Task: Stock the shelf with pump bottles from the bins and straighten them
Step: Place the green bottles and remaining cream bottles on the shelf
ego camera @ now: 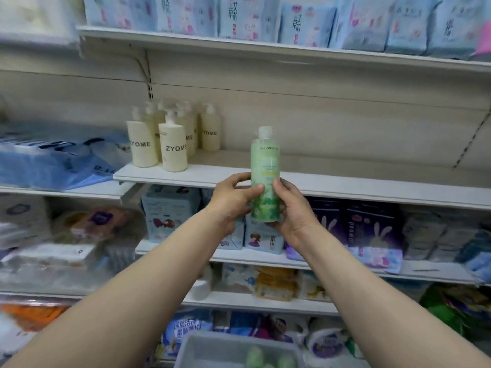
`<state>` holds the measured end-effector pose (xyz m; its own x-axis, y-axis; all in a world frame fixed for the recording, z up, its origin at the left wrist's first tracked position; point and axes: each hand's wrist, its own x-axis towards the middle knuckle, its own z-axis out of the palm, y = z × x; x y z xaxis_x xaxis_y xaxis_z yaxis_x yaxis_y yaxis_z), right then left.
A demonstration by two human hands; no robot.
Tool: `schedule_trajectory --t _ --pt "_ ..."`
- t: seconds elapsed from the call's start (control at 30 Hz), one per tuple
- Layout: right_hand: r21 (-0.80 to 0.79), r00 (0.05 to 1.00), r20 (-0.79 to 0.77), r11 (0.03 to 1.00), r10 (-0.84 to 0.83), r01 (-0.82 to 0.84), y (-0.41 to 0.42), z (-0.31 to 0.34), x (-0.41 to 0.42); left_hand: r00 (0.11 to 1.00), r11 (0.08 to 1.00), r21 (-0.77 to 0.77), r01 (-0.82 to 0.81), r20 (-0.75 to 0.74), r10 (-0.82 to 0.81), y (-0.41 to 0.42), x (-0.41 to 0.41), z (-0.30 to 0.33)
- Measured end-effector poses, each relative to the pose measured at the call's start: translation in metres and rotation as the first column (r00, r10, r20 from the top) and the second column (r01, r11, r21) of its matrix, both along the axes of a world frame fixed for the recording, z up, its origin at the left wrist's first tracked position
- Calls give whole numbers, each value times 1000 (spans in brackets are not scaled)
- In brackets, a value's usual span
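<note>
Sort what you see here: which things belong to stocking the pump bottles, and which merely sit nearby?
Part of the job:
- green bottle, held upright by left hand and right hand
- cream ZYOME bottles
- white shelf
- grey bin

Just nearby:
- blue packs overhead
- purple rabbit packs below

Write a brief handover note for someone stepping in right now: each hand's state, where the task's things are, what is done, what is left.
Left hand and right hand both grip the green bottle, held upright in front of the white shelf.
Done: cream ZYOME pump bottles stand grouped at the shelf's left end.
Left: set the green bottle on the shelf, fetch the green bottles in the grey bin below, then straighten the row.
</note>
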<state>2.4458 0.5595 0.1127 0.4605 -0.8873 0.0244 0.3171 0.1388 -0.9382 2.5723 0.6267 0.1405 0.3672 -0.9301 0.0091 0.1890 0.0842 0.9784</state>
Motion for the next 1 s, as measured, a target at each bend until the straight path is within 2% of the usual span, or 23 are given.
schedule_trajectory --t 0.3,0.6,1.0 --pt "-301 974 -193 952 -116 54 -61 29 50 998 996 -89 -17 60 23 -63 65 15" --pt "-229 970 -232 973 -74 20 -109 19 112 988 993 -93 -67 130 79 -117 122 0" --pt "-169 966 -172 971 -196 167 -163 14 165 962 984 -78 -162 208 175 -190 159 -20"
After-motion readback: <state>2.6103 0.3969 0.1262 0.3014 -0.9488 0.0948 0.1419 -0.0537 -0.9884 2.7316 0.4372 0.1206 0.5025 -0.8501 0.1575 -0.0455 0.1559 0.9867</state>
